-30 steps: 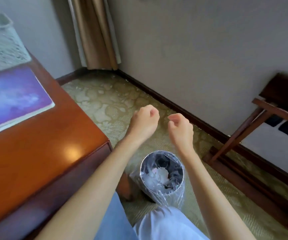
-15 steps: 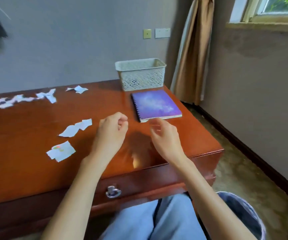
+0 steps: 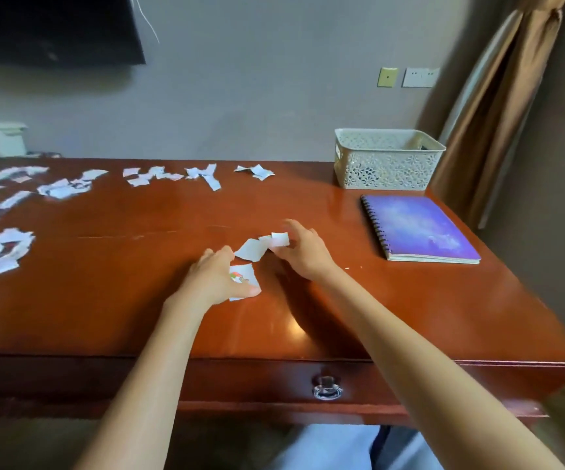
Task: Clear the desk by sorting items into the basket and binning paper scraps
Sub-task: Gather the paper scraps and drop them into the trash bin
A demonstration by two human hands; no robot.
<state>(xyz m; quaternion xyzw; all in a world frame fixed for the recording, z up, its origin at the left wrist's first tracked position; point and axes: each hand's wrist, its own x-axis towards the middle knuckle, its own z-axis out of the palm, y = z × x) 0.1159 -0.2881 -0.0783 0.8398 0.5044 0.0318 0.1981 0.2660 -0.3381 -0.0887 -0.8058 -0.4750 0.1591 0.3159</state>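
My left hand (image 3: 215, 281) lies flat on the wooden desk (image 3: 111, 300), fingers spread over the left part of a white paper scrap with a coloured print (image 3: 245, 278). My right hand (image 3: 304, 254) pinches a small white paper scrap (image 3: 280, 239) at its fingertips. A larger white scrap (image 3: 250, 250) lies on the desk between the two hands. Several more torn scraps (image 3: 172, 176) are strewn along the far edge and the left side. At the far right stand a white lattice basket (image 3: 387, 173) and a purple spiral notebook (image 3: 420, 228). The bin is out of view.
A drawer with a metal knob (image 3: 327, 388) runs under the desk's front edge. A dark screen (image 3: 53, 28) hangs on the wall at the upper left. A brown curtain (image 3: 498, 106) hangs right of the basket. My legs (image 3: 325, 449) show below the desk.
My view swung from the floor bin up and left to the desk. Both hands, then loosely closed over the bin, have reached forward onto the scraps near the desk's middle.
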